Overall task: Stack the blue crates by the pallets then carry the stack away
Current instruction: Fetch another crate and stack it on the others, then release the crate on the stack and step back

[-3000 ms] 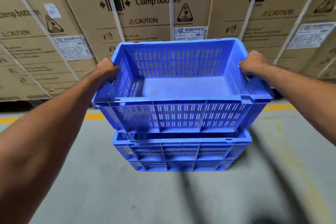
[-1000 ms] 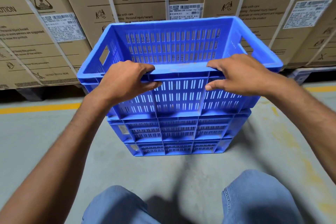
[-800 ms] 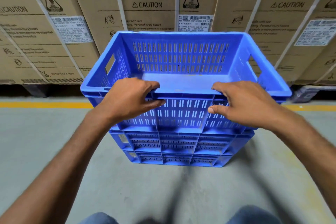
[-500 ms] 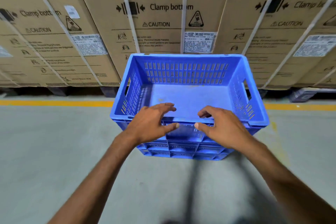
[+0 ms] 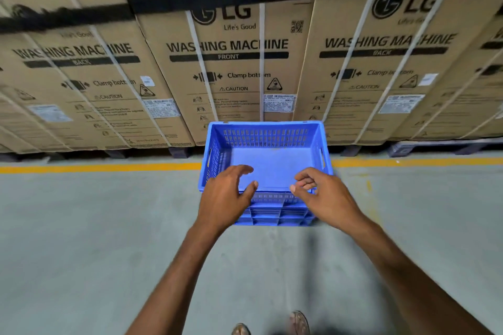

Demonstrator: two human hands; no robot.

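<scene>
A stack of blue slotted crates stands on the grey floor in front of the pallets. The empty top crate (image 5: 272, 160) sits on the lower crate (image 5: 275, 216), of which only the near wall shows. My left hand (image 5: 226, 196) hovers over the near rim on the left, fingers loosely spread and holding nothing. My right hand (image 5: 324, 196) hovers over the near rim on the right, fingers loosely curled, also holding nothing. Neither hand plainly touches the crate.
A wall of strapped cardboard washing-machine boxes (image 5: 231, 62) on dark pallets (image 5: 435, 147) stands right behind the crates. A yellow floor line (image 5: 95, 167) runs along their front. Grey concrete floor (image 5: 81, 239) spreads to both sides. My feet (image 5: 272, 326) show at the bottom edge.
Both hands let go of the top crate's near rim and lifted off it. My view rose and pulled back, so the stack looks smaller and lower.
</scene>
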